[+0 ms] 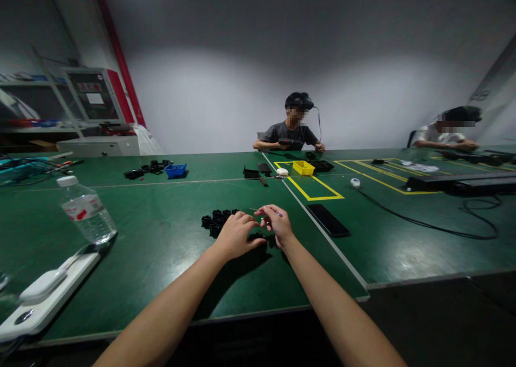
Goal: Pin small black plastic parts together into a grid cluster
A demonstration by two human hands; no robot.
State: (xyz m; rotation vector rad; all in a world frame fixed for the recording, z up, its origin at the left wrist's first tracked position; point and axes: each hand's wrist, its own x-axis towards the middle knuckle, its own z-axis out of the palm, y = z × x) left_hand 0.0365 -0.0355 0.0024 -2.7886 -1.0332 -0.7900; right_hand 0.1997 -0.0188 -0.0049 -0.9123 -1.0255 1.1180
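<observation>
Head view: what could go wrong from here?

My right hand (276,224), near the middle of the frame, seems to pinch a thin stick (253,209) between the fingertips; a loose hold could let it slip, or its tip could jab my left hand (241,231).

And how is your left?

Curved over, thumb out, just beside the small black parts (215,229) in the middle of the frame. A dark piece (258,236) shows by my thumb, but I can't tell whether I'm gripping it. If that hand swings left, it could scatter the pile over the counter (153,259).

Now count for me.

Two hands of mine, one stick, one bottle (91,216) at left, one white power strip (42,308) lower left, one phone (328,220) right of centre, one blue bin (176,171) left of centre, one yellow bin (303,168) above centre. Two people: one person (276,133) upper middle, another person (437,136) at right. Those black parts overlap too darkly for me to number.
</observation>
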